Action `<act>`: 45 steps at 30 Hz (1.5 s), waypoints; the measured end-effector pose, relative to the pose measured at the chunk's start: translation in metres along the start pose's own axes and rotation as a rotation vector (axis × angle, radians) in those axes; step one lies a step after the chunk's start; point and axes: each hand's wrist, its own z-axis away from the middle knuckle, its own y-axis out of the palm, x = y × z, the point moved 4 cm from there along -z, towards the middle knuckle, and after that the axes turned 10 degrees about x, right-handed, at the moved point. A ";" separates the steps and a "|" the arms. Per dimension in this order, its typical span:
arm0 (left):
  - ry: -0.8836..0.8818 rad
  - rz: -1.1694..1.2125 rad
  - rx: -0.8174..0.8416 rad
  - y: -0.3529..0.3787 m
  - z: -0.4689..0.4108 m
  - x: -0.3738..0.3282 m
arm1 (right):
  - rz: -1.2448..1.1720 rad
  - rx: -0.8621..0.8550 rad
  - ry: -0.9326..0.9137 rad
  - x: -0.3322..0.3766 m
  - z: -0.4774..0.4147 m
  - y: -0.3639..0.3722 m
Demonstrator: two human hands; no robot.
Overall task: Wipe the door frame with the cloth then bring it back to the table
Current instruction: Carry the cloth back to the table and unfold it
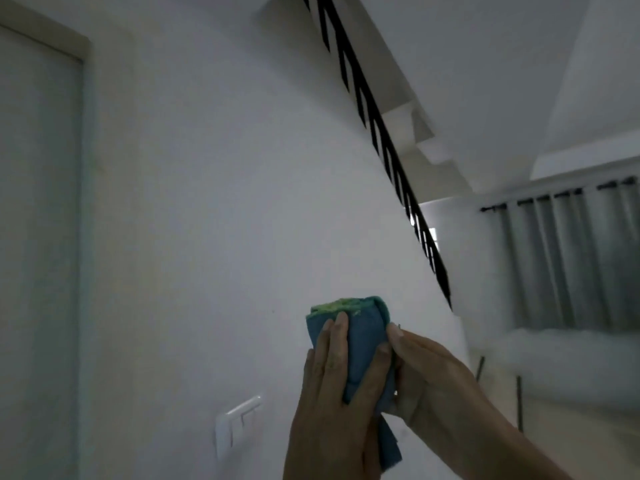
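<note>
Both hands closed on the folded cloth (363, 344), lower centre of the frame. Left hand (332, 393) wrapped round its left face, fingers flat and pointing up, thumb crossing the front. Right hand (429, 372) pinching the right edge from the side, fingertips meeting the fabric near its upper corner. Cloth upright, long axis roughly vertical, one tail hanging below the palms at the bottom edge of the frame. Blue outer layer, fuzzy green layer showing at the top fold; soft and bunched, apparently folded several times.

Door frame (85, 140) at far left of the frame, well apart from the cloth, a bare stretch of white wall (207, 202) between them. Frame's visible jamb running vertically, top rail slanting across the upper left corner. Left hand the nearer to it; likely next move a carry leftward and up across the wall.

Light switch (235, 424) on the wall, below and left of the grip. Black stair railing (391, 157) descending diagonally from top centre; grey curtains (568, 258) at right. Table not in view.
</note>
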 end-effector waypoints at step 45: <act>-0.003 1.928 1.111 0.109 0.079 -0.679 | 0.936 -1.871 -0.294 0.264 0.714 -0.033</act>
